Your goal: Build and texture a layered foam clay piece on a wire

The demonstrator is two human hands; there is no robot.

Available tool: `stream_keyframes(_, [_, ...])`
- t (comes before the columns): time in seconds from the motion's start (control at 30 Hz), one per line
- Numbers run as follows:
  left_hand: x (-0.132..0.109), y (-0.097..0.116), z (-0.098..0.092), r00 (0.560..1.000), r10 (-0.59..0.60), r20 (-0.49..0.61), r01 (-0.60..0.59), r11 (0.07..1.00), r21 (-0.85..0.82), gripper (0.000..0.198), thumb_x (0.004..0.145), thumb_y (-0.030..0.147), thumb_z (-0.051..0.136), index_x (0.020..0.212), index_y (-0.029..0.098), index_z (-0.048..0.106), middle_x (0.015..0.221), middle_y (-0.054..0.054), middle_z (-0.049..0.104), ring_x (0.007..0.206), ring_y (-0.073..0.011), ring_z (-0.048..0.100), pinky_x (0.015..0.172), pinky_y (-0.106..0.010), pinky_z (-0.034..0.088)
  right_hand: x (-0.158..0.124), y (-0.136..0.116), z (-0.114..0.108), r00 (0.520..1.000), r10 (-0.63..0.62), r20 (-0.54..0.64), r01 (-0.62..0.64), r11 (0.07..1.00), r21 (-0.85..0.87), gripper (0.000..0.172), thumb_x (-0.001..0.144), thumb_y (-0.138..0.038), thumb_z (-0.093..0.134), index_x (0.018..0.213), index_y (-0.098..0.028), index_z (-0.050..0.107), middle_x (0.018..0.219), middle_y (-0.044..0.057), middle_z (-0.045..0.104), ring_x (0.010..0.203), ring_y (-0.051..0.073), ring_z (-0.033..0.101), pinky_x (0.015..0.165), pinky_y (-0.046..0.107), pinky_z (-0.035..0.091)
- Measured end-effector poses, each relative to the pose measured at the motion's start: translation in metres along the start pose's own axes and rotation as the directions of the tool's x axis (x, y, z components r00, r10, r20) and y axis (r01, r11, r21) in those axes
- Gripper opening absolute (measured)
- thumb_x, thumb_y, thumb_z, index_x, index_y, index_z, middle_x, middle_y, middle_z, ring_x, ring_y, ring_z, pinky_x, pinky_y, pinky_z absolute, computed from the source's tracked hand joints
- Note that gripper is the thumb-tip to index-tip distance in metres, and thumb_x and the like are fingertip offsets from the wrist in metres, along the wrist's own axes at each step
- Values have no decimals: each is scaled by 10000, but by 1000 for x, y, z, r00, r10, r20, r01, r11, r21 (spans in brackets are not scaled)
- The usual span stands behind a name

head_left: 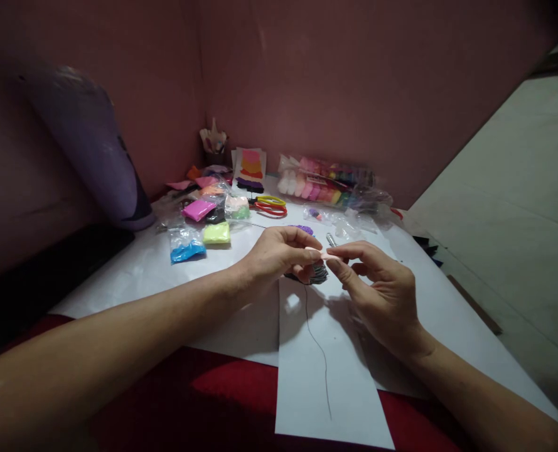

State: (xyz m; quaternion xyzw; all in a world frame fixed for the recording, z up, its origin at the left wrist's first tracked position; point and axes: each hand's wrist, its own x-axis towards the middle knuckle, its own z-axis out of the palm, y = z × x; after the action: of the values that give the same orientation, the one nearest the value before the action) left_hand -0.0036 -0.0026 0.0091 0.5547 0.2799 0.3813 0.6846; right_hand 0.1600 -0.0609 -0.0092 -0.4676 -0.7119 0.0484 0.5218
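Both hands pinch a small strip of pale pink clay (324,255) above the table. My left hand (283,252) has its left end between thumb and fingertips. My right hand (377,276) closes thumb and forefinger on the other end. Beneath the left fingers lies a dark grey, ridged piece (319,275), partly hidden, with a purple textured piece (302,230) just behind. A thin line (323,351) runs down the white paper sheet (297,402) below the hands; whether it is wire or drawn, I cannot tell. A metal tool end (331,240) shows behind my right fingertips.
Bags of coloured clay, including yellow (216,233), blue (187,250) and magenta (198,209), lie at left. Red-and-yellow-handled pliers (270,206) lie behind my hands. A large clay pack (323,181) rests by the wall. A tall purple object (95,150) leans at far left.
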Motion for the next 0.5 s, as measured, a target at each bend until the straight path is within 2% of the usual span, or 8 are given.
stream_keyframes(0.17, [-1, 1, 0, 999, 2, -37, -2, 1000, 1, 111, 705, 67, 678, 798, 80, 621, 625, -23, 607, 495, -78, 536, 513, -222, 439, 0, 0, -1, 999, 43, -12, -43, 999, 11, 28, 858, -216, 668, 879, -212, 687, 830, 0, 672, 688, 120, 602, 573, 261, 486])
stream_keyframes(0.37, [0, -2, -2, 999, 10, -34, -10, 1000, 1, 162, 713, 92, 692, 854, 85, 612, 659, -30, 622, 505, -89, 549, 517, -242, 456, -1, 1, 0, 997, 62, -41, -62, 998, 15, 68, 846, -212, 682, 914, -221, 681, 816, -13, 673, 668, 110, 609, 548, 240, 479])
stream_keyframes(0.5, [1, -2, -2, 999, 29, -15, -29, 999, 16, 122, 728, 114, 688, 817, 90, 607, 682, -41, 638, 504, -88, 548, 507, -242, 452, -2, 2, 0, 995, 76, -66, -74, 997, 36, 121, 830, -207, 699, 947, -225, 674, 810, -22, 677, 640, 98, 600, 532, 228, 474])
